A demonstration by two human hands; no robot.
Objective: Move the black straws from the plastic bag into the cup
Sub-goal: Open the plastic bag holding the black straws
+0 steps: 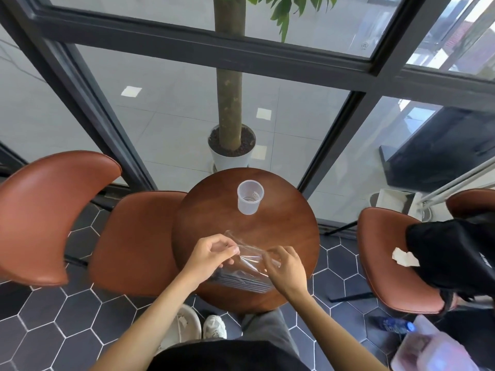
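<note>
A clear plastic bag (247, 259) lies at the near edge of the round wooden table (292, 236). A bundle of black straws (241, 281) shows through its lower part. My left hand (210, 254) pinches the bag's upper left edge between thumb and fingers. My right hand (285, 267) pinches the bag's right side close by. The top of the bag is crumpled upward between my two hands. A translucent plastic cup (249, 198) stands upright and empty at the far side of the table, well apart from both hands.
Brown leather chairs stand at the left (134, 242) and right (385, 261); the right one holds a black bag (452, 255) and a crumpled paper. A potted tree (231, 145) stands behind the table by the glass wall. A water bottle (393, 325) lies on the floor.
</note>
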